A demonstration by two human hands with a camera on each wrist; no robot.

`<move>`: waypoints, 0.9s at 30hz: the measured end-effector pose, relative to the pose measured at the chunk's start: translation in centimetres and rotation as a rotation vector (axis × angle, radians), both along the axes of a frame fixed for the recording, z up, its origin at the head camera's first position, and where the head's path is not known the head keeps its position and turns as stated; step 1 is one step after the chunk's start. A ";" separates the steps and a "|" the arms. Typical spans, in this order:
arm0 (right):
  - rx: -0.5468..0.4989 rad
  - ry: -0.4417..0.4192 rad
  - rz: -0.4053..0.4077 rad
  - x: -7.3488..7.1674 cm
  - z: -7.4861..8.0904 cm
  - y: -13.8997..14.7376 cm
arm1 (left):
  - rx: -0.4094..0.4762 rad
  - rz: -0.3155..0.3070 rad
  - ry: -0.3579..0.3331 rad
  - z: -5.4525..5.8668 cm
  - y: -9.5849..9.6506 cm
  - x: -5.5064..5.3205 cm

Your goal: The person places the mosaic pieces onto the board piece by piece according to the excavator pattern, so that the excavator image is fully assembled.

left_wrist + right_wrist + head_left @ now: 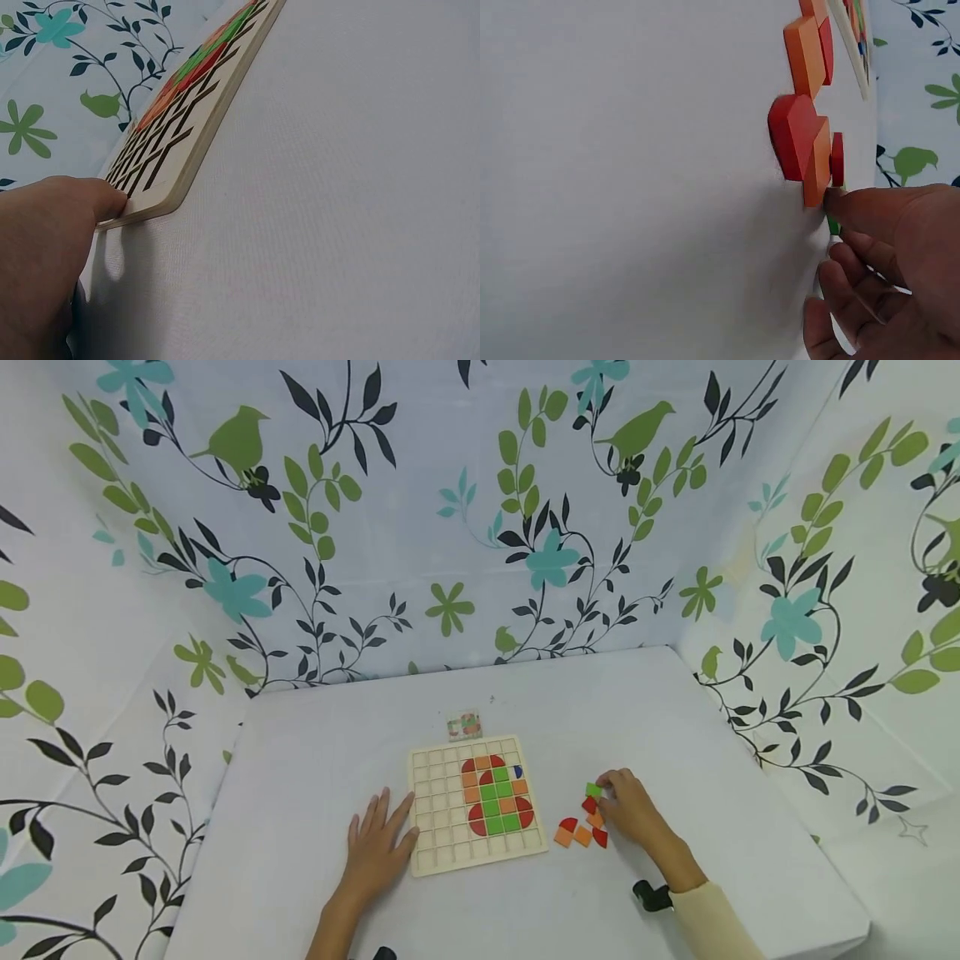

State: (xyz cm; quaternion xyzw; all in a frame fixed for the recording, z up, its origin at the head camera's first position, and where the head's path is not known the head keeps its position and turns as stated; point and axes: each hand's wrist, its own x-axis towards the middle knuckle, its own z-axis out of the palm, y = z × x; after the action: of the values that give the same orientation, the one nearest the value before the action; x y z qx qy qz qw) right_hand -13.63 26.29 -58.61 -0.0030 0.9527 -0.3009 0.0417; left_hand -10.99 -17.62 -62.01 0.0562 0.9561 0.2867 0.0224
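A square wooden grid board point(442, 857) lies on the white table, its right part filled with red, orange, green and blue pieces. My left hand point(377, 852) rests with spread fingers at the board's left edge; in the left wrist view the thumb point(109, 199) touches its corner. On the right, my right hand point(628, 808) reaches to a group of loose pieces, fingers slightly bent. Its fingertips are right at a green square point(593, 790) and an orange square point(596, 820). A red piece point(589, 804) lies between these two. The right thumb point(840, 202) partly hides the green square.
Nearer the board lie more loose pieces: an orange square point(582, 836), a red quarter-round point(600, 837), another orange piece point(563, 837) and a red rounded one point(568, 823). A small picture card point(464, 727) lies behind the board. Patterned cloth point(450, 527) surrounds the table.
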 end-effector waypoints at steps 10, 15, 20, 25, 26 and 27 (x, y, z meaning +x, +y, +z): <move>-0.017 -0.008 0.140 -6.8 -0.3 -5.0 | 0.026 0.019 0.023 0.1 -0.7 0.0; -0.022 -0.041 0.090 -6.7 -0.5 -5.2 | -0.004 -0.007 0.006 -0.2 -0.3 -0.5; -0.027 -0.039 0.112 -6.3 -0.5 -5.8 | -0.032 0.008 -0.018 -0.3 -0.5 -0.6; -0.039 -0.017 0.094 -7.0 -0.6 -7.5 | -0.011 0.007 -0.009 -0.4 -0.8 -0.4; -0.040 -0.013 0.092 -7.2 -0.6 -7.9 | -0.011 0.010 -0.011 -0.4 -0.9 -0.4; -0.038 -0.007 0.096 -7.4 -0.6 -8.2 | -0.011 0.015 -0.006 -0.4 -1.0 -0.4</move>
State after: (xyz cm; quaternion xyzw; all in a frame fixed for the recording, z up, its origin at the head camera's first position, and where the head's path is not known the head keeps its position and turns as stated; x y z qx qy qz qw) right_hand -21.06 18.09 -59.22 -0.0483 0.9455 -0.3167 0.0592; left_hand -11.35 -18.58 -62.42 0.0482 0.9580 0.2819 0.0233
